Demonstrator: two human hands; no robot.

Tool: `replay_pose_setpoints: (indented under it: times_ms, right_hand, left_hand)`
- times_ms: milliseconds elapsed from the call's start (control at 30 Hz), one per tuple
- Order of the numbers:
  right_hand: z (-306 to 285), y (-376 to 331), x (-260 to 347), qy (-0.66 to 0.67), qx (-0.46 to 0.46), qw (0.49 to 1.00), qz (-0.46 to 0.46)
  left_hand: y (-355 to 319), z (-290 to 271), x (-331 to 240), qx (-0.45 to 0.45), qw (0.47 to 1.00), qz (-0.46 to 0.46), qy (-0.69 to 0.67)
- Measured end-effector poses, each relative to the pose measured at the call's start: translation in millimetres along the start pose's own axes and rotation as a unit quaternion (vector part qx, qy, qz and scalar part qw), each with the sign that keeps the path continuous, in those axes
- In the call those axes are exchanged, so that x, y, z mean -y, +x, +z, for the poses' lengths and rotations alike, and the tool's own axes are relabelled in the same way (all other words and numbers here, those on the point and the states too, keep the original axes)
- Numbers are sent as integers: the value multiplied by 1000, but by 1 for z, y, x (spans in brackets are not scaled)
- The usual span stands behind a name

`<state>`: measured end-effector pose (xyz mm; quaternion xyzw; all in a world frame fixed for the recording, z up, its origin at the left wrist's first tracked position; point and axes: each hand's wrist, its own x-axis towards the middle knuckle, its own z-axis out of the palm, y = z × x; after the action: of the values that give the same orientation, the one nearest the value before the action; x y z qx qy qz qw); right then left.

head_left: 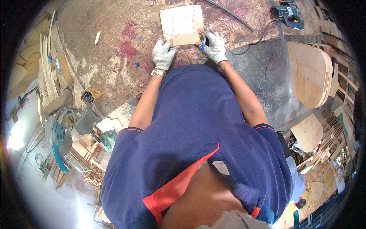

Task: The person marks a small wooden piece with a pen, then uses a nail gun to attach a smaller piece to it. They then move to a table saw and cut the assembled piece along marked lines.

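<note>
A flat square wooden piece with rounded corners and a paler square panel in its middle lies on the stained workbench. My left hand, in a white knit glove with a wristwatch, presses on the piece's near left edge. My right hand, also gloved, grips a blue pen whose tip rests at the piece's near right edge. A dark blue shirt with red trim fills the lower middle of the view.
A blue power tool with a black cable lies at the bench's far right. A curved plywood panel leans at the right. A mitre saw, stacked wood strips and offcuts crowd the left. A small white stick lies on the bench.
</note>
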<state>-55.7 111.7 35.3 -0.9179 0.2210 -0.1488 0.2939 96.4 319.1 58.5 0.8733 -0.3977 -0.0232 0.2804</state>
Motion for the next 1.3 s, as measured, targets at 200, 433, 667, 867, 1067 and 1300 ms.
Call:
replay_pose_setpoints:
  times_ms: [200, 433, 667, 867, 1067, 1300]
  right_hand:
    - [3, 0, -2, -6, -6, 1000, -6]
    - [3, 0, -3, 17, -3, 1000, 2]
    - [2, 0, -2, 22, -13, 1000, -5]
    - [2, 0, -2, 48, -4, 999, 10]
    - [-1, -2, 0, 41, 3, 999, 21]
    - [-2, -2, -1, 38, 15, 999, 24]
  left_hand:
    - [12, -10, 1, 94, 995, 15, 23]
    - [21, -15, 3, 129, 991, 31, 11]
    - [18, -8, 11, 104, 993, 61, 17]
    - [16, -6, 13, 100, 992, 69, 36]
    - [17, -9, 3, 104, 994, 15, 11]
    - [21, -13, -1, 116, 993, 28, 12]
